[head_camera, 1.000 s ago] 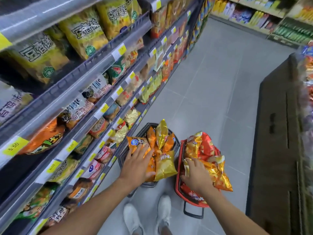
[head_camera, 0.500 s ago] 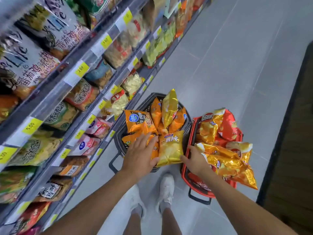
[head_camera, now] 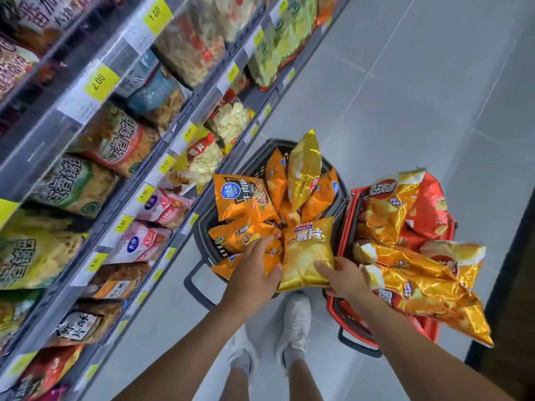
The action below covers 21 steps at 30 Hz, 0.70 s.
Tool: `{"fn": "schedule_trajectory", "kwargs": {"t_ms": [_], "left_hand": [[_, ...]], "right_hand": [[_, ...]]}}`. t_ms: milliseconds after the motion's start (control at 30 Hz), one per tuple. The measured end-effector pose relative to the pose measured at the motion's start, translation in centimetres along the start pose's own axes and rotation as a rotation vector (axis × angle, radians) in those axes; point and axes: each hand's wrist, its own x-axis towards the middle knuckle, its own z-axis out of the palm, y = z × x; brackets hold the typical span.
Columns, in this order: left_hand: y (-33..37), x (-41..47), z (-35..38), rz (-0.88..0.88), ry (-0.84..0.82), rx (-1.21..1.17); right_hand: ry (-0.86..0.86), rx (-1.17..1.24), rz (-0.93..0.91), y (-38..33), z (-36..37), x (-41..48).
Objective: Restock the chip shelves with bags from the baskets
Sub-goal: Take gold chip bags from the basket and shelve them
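Two hands meet at one yellow bag in the black basket.

The right hand (head_camera: 346, 277) grips the lower right corner of the yellow chip bag (head_camera: 307, 250), with one digit lying across the bag's front and the others curled out of sight behind its edge. The left hand (head_camera: 252, 270) lies flat, fingers straight and close together, on the orange bags (head_camera: 243, 198), its thumb touching the yellow bag's left edge. The yellow bag lies on top of the pile at the near side of the black basket (head_camera: 202, 227). Just beside it on the right stands the red basket (head_camera: 346, 233), heaped with gold-and-red bags (head_camera: 405, 273) that spill over its rim. Both baskets sit on the grey floor (head_camera: 405, 111), beyond the person's white shoes (head_camera: 295, 322). The chip shelves (head_camera: 43, 146) run along the left, stocked with bags and fronted with yellow price tags (head_camera: 101, 82).
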Motion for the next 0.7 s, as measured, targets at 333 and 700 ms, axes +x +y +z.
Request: {"fn": "schedule_trajectory", "kwargs": {"t_ms": [333,700], "left_hand": [[2.6,2.1,-1.4,-0.207,-0.004,-0.349],[6.5,2.6,-0.8,-0.357,-0.175,-0.919]], "right_hand": [[-0.075,0.293,-0.086,-2.4,-5.4,-8.0],[-0.175,0.451,-0.323,-6.5,-6.6,-13.6]]}}
